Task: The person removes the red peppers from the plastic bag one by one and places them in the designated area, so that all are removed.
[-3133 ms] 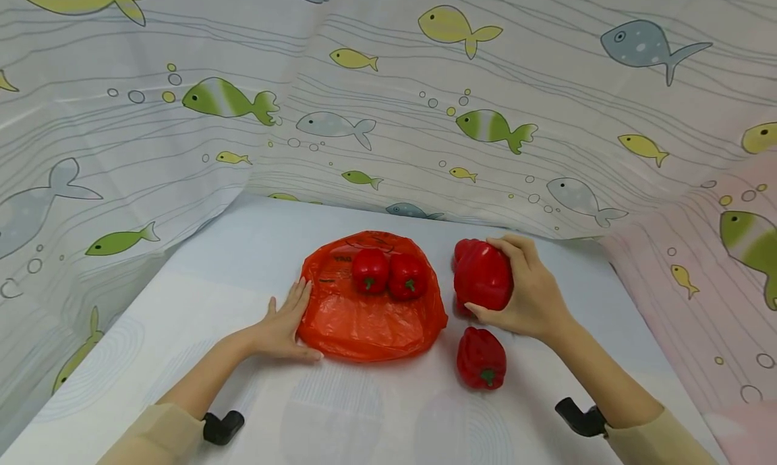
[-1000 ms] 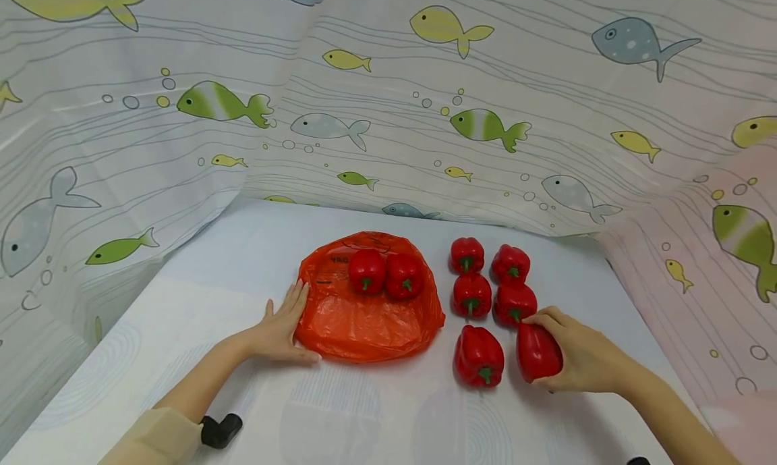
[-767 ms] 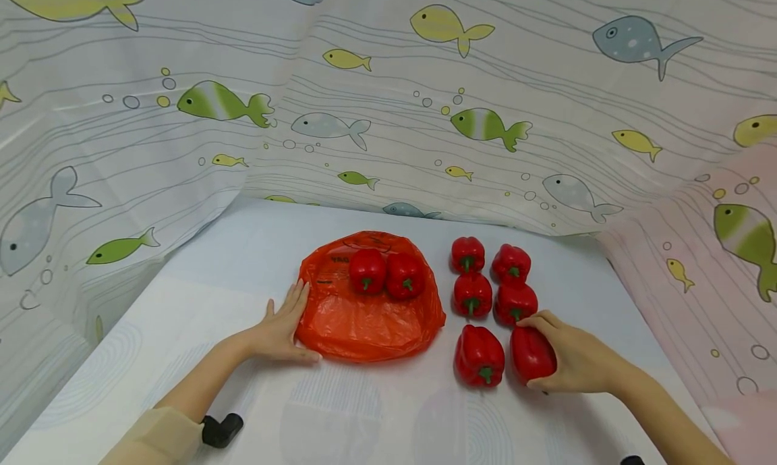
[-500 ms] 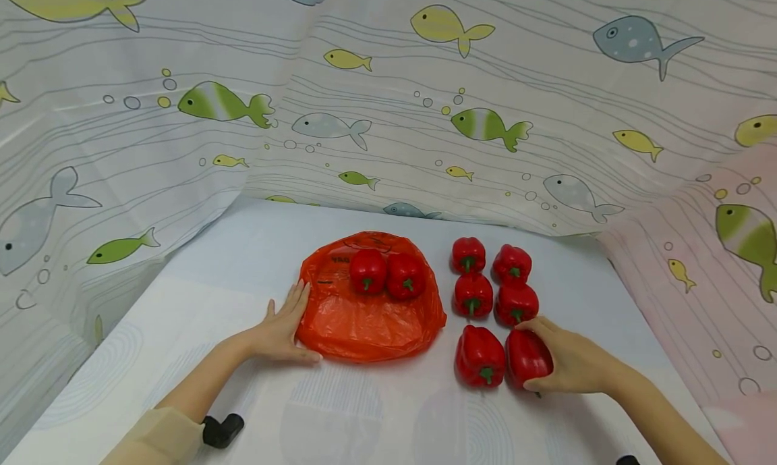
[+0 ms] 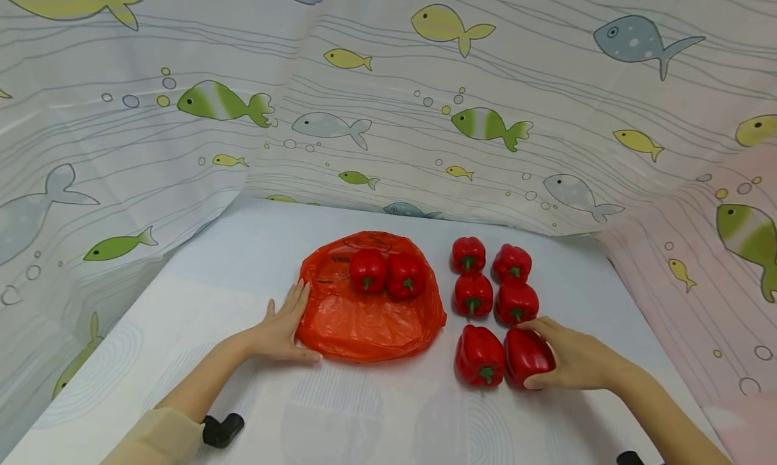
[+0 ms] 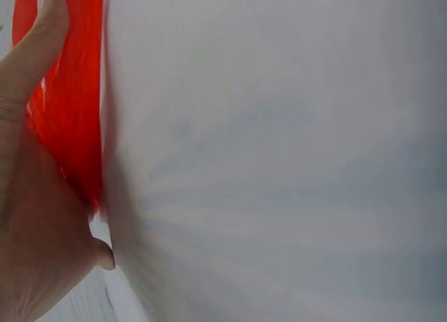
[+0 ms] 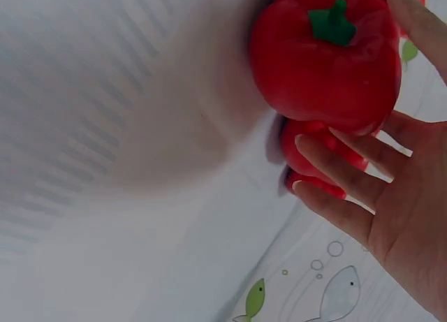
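Observation:
My right hand [image 5: 573, 357] holds a red bell pepper [image 5: 527, 358] at the near right, thumb on its near side and fingers at its far side. In the right wrist view its green stem [image 7: 334, 25] faces the camera. Directly left stands another red bell pepper [image 5: 479, 357], seemingly touching it. My left hand [image 5: 279, 330] rests with spread, fairly straight fingers against the left edge of an orange plastic bag [image 5: 364, 326]. Two red bell peppers [image 5: 367, 272] sit side by side at the bag's back. The left wrist view shows the thumb by the bag's edge [image 6: 77, 119].
Behind the held pepper, several more red bell peppers [image 5: 473, 295] stand in two columns right of the bag. The white patterned tabletop [image 5: 340, 411] spreads in front. A fish-print sheet [image 5: 388, 114] closes off the back and sides.
My right hand has come from the back peppers to the near right, then slid its pepper left against the neighbouring one. That pepper's stem has gone from sight in the head view. The left hand stays put.

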`<state>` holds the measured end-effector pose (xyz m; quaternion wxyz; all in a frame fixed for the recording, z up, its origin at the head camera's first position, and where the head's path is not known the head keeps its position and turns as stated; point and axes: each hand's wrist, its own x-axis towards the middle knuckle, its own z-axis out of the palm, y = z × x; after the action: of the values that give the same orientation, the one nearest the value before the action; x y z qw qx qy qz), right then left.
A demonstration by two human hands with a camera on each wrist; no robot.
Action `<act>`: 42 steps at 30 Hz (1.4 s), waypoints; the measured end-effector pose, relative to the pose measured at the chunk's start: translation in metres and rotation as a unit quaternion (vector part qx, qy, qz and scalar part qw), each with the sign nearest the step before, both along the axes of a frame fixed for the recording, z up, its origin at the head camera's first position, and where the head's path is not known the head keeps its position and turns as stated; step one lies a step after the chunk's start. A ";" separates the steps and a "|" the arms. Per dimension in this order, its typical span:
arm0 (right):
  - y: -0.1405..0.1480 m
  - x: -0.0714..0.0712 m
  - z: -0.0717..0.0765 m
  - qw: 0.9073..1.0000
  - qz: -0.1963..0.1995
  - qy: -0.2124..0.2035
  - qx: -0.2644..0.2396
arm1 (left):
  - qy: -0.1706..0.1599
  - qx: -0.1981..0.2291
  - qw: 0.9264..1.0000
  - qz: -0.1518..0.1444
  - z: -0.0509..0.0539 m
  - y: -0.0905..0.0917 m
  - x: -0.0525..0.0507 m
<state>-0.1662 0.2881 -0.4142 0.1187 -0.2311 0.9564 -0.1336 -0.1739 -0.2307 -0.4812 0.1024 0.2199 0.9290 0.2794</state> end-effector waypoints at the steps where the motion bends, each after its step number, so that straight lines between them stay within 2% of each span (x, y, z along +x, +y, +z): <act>1: 0.001 0.000 0.001 1.000 0.003 0.005 0.002 | 0.000 0.000 1.000 0.000 0.000 0.000 0.000; 4: 0.001 0.000 0.007 1.000 0.009 0.023 0.013 | -0.001 -0.001 1.000 0.001 0.001 0.001 0.000; 15: -0.018 -0.008 0.034 1.000 0.017 0.017 0.012 | -0.001 0.005 1.000 0.003 -0.001 0.001 -0.001; 26: -0.065 -0.019 0.054 0.998 0.057 0.015 0.009 | 0.004 0.000 1.000 0.004 -0.003 0.000 -0.001; 33: -0.093 -0.024 0.063 0.993 0.115 0.018 0.006 | 0.003 0.003 1.000 0.005 -0.001 0.001 0.000; 42: -0.130 -0.034 0.074 0.990 0.140 0.026 0.004 | -0.002 0.003 1.000 0.005 0.000 0.000 0.000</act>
<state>-0.1999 0.1582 -0.3405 0.1127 -0.3660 0.9177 -0.1061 -0.1739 -0.2303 -0.4816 0.1022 0.2152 0.9292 0.2826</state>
